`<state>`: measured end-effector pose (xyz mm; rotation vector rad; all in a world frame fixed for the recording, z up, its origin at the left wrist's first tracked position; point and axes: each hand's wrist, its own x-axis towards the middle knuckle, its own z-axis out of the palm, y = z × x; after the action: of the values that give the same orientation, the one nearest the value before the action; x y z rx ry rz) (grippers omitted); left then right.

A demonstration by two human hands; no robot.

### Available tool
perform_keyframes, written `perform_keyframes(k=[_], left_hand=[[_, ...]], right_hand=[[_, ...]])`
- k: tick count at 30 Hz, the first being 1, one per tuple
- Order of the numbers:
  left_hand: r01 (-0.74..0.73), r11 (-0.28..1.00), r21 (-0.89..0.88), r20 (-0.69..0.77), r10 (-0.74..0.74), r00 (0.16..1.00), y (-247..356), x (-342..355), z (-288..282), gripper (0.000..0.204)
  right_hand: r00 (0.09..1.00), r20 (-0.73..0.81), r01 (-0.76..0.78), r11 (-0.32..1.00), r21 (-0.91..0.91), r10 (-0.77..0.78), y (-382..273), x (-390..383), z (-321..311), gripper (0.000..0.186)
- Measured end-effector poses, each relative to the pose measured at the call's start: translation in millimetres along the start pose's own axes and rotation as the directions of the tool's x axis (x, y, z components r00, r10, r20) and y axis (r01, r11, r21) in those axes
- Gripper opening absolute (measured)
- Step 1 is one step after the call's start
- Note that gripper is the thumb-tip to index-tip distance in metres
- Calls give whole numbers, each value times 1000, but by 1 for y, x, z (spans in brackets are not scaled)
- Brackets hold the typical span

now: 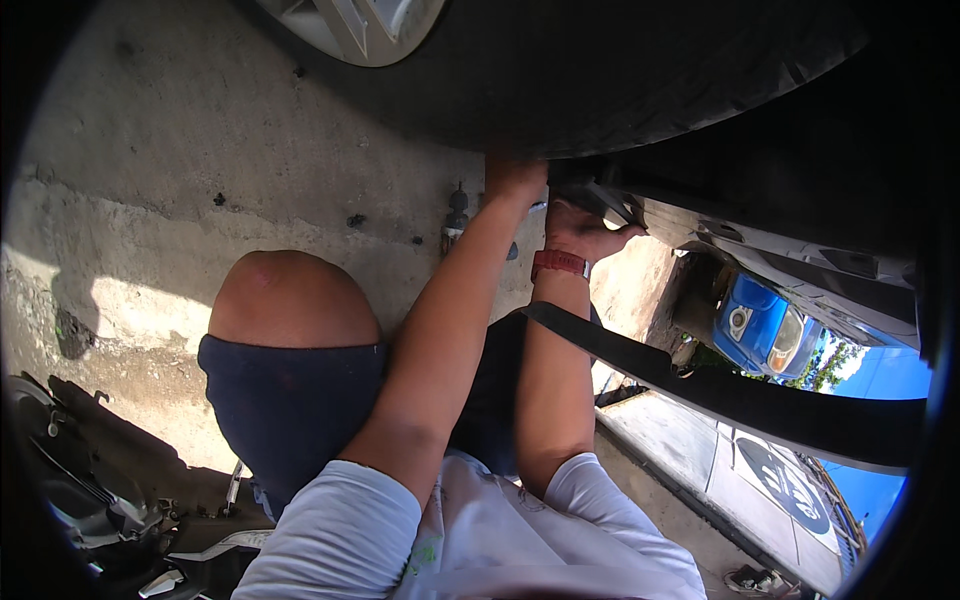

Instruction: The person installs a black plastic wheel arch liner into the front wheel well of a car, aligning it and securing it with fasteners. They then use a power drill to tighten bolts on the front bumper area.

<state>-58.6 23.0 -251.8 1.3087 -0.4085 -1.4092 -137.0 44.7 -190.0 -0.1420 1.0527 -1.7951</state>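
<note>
A large black tire [560,90] with a silver wheel rim [375,30] stands across the top. Just below its tread, my left hand [516,182] is closed in a fist. A small bit of shiny metal shows at the fist's side, but what it grips is hidden. My right hand [588,233], with a red-banded watch [561,263] at the wrist, reaches up against a black part [608,200] under the vehicle. Its thumb points out to the right; the other fingers are mostly hidden. A long black curved strip [690,375] crosses in front of my right forearm.
A dark and silver tool [456,215] lies on the concrete ground [330,150] left of my forearm. The vehicle's side [800,240] extends to the right. A blue vehicle [752,318] stands farther off. A partly visible motorcycle [95,495] is at lower left.
</note>
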Motion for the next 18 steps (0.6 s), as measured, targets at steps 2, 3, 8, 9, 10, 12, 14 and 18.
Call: perform_keyframes(k=[2,3,8,9,10,12,14,18], left_hand=[[49,998,-36,32,-48,998,-1,-3,-1,56],[-3,1000,-23,28,3,1000,-1,-4,-1,58],[-91,967,236,67,77,995,1,-9,-7,55],[-71,976,207,79,56,995,0,-10,-8,58],[-50,983,178,92,34,995,-1,-11,-9,60],[-50,988,146,106,35,994,-5,-10,-8,65],[-85,985,153,118,67,991,-12,-10,-6,71],[-47,999,-24,74,48,996,-23,-10,3,77]], right_hand=[[999,-28,43,997,-66,-45,0,1,0,105],[998,-31,44,996,-80,-47,0,1,-1,105],[995,-89,44,993,-109,-54,-1,3,-5,105],[991,-120,41,990,-136,-57,-1,4,-5,107],[994,-96,42,992,-123,-54,0,4,-5,108],[993,-101,45,992,-118,-57,1,4,-4,109],[989,-116,76,991,-113,-89,3,4,-2,109],[992,-87,77,988,-130,-89,2,1,0,109]])
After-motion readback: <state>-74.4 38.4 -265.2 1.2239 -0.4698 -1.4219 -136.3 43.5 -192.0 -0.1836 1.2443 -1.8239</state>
